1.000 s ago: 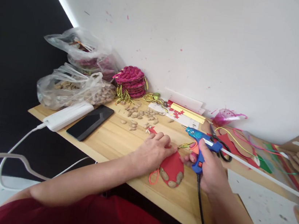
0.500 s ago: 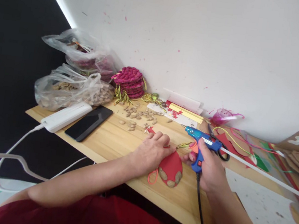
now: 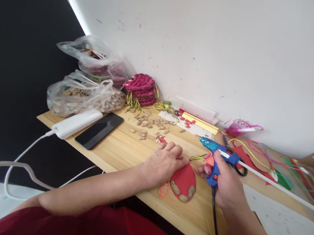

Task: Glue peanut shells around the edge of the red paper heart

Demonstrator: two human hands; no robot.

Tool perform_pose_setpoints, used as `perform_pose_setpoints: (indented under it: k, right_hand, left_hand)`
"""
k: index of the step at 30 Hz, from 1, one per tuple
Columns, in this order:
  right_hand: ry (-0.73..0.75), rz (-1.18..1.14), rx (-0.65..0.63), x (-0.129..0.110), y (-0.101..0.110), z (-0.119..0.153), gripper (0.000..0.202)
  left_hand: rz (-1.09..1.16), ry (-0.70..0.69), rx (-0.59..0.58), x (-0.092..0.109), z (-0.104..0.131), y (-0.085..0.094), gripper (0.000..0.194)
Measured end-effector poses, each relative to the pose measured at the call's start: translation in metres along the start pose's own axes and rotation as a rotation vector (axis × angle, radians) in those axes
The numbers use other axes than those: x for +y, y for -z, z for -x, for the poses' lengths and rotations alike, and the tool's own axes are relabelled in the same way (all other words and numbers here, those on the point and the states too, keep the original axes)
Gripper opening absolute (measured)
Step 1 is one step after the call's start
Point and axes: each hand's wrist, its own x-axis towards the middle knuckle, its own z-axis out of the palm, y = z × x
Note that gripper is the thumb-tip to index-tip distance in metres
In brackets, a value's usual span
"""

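A flat red oval piece (image 3: 184,179) lies at the table's front edge, with peanuts (image 3: 183,198) along its lower rim and an orange loop (image 3: 164,190) at its left side. My left hand (image 3: 165,163) is closed over the piece's upper left edge, its fingers curled; the fingertips are partly hidden. In my right hand (image 3: 228,181) is a blue hot glue gun (image 3: 219,150), a long white glue stick (image 3: 275,184) running out of its back. Its nozzle points left, above the table and apart from the red piece. Loose peanuts (image 3: 144,123) lie beyond my left hand.
A black phone (image 3: 99,131) and a white power strip (image 3: 77,123) lie at left, before plastic bags (image 3: 86,94) of peanuts. Stacked magenta discs (image 3: 141,89) stand by the wall. Scissors (image 3: 242,170) lie behind the glue gun. Its black cord (image 3: 216,225) hangs over the table edge.
The whole view has shifted, so everything appears slightly farther right and lower. Both hands keep their holds, and the red piece and glue gun stay in about the same places on the table.
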Motion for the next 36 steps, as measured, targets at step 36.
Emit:
perform_pose_setpoints:
  k: [36]
  right_hand:
    - [0.013,-0.113,-0.064,0.0027,-0.0016,-0.0026,0.053]
  left_hand:
    - [-0.007,-0.023,0.062,-0.0025,0.0009,-0.0058,0.039]
